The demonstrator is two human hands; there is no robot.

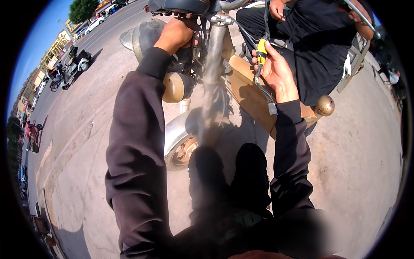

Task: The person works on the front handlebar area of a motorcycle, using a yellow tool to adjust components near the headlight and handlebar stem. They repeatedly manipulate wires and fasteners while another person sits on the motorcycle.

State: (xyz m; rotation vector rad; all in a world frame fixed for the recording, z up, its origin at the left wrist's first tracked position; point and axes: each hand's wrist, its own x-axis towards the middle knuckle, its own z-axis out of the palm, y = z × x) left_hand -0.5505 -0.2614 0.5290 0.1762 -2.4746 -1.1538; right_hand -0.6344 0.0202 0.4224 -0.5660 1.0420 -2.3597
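Note:
My right hand (278, 71) grips a wire bundle wrapped in yellow and black tape (261, 52), pinched between thumb and fingers. Thin wires run down from it to a white plug (272, 108) hanging by my wrist. My left hand (176, 35) is closed among the dark wires behind the headlight (151, 36) of a motor vehicle. Its fingertips are partly hidden, so what they hold does not show. Beside that hand stands the metal fork tube (214, 52). Below hangs a round amber lamp (174, 87), above the silver fender (177, 129) and the front wheel (183, 151).
A person in black clothes (319, 47) sits close at the right, a metal rod (360, 15) in one hand. A tan panel (250, 88) and a round metal knob (324, 105) lie near my right forearm. Parked scooters (75, 67) stand at the far left, by the road.

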